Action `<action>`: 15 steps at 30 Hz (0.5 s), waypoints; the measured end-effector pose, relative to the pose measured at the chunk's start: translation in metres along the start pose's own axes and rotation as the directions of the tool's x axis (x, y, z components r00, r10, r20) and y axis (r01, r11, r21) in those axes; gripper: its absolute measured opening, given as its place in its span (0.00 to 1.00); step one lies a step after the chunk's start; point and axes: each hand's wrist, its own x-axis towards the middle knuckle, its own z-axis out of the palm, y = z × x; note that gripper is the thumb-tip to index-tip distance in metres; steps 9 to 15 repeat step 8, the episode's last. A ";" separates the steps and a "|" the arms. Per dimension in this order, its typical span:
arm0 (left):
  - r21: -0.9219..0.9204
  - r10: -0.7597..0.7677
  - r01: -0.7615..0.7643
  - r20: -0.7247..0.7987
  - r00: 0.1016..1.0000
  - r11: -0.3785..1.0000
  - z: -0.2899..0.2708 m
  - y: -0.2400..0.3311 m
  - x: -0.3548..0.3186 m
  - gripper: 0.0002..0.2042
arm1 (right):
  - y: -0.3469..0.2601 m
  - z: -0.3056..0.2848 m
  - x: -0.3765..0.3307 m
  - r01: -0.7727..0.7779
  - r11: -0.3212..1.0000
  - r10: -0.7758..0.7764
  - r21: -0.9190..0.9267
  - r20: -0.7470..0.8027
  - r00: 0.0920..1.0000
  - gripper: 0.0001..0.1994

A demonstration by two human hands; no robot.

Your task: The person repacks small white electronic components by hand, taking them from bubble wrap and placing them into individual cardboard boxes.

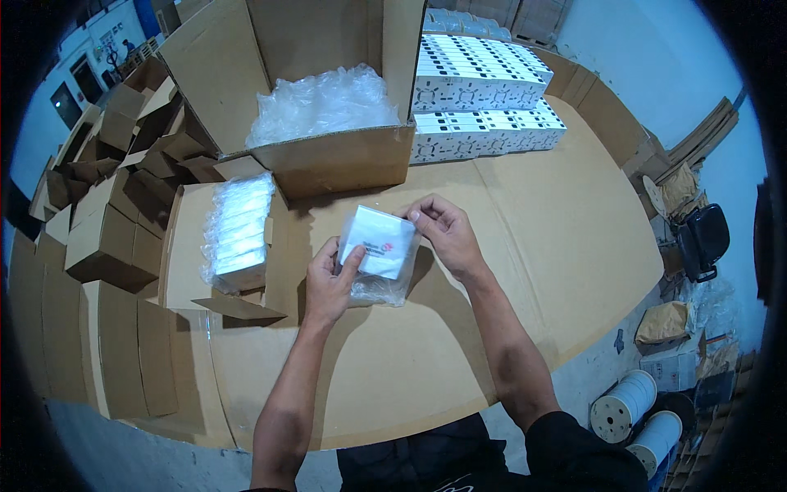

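A flat white packet (pixel 373 234) with small dark and red print lies in a clear bubble-wrap bag (pixel 381 291), held above the cardboard-covered table. My left hand (pixel 330 283) grips the left side, its thumb across the front. At the upper right corner, my right hand (pixel 447 234) pinches the edge of the clear bag. To the left stands an open small carton (pixel 184 242) with a row of bubble-wrapped white boxes (pixel 242 234). Behind my hands is a large open carton (pixel 344 156) that holds a heap of clear bubble-wrap bags (pixel 324 107).
Stacked white printed boxes (pixel 484 86) stand at the back right. Several open brown cartons (pixel 115 238) crowd the left side. Past the table's right edge are a black chair (pixel 703 238) and white cable spools (pixel 625 402) on the floor.
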 end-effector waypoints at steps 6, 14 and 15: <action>-0.143 -0.025 -0.004 -0.200 0.979 0.990 0.000 -0.006 0.005 0.15 | 0.000 0.024 -0.005 -0.327 0.944 0.327 0.053 0.011 0.945 0.19; -0.168 -0.025 -0.009 -0.201 0.979 0.986 0.000 -0.007 0.005 0.16 | 0.014 0.024 -0.002 -0.309 0.951 0.309 0.013 0.014 0.951 0.22; -0.168 -0.025 -0.009 -0.201 0.979 0.986 0.000 -0.007 0.005 0.16 | 0.014 0.024 -0.002 -0.309 0.951 0.309 0.013 0.014 0.951 0.22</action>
